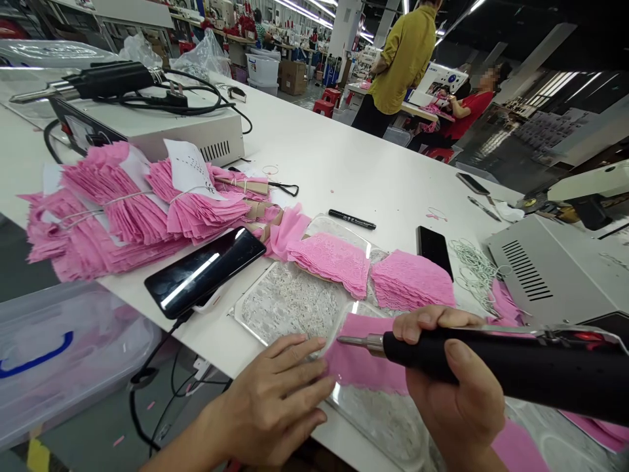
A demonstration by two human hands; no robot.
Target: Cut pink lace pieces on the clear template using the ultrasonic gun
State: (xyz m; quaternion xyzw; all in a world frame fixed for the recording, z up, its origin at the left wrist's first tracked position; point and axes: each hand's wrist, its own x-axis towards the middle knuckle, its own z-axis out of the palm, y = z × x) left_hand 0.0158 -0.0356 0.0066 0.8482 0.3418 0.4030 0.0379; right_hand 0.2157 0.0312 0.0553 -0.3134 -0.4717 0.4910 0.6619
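My right hand (457,387) is wrapped round a black handheld tool with a metal tip (521,367). The narrow tip points left, over a piece of pink fabric (366,370) on a clear plate (383,419). Beside the fabric's left edge my left hand (280,400) lies palm down with its fingers stretched out, fingertips at the cloth. Just beyond are two stacks of pink lace-patterned pieces, a left stack (331,260) and a right stack (413,278). Whether the tip touches the cloth I cannot tell.
Tied pink bundles (128,210) and a large black phone (206,272) are on the left. Behind them a grey box (187,134) carries a similar tool (108,80). A second box (555,262), a marker (352,219) and a smaller phone (435,250) lie right. Two people are beyond.
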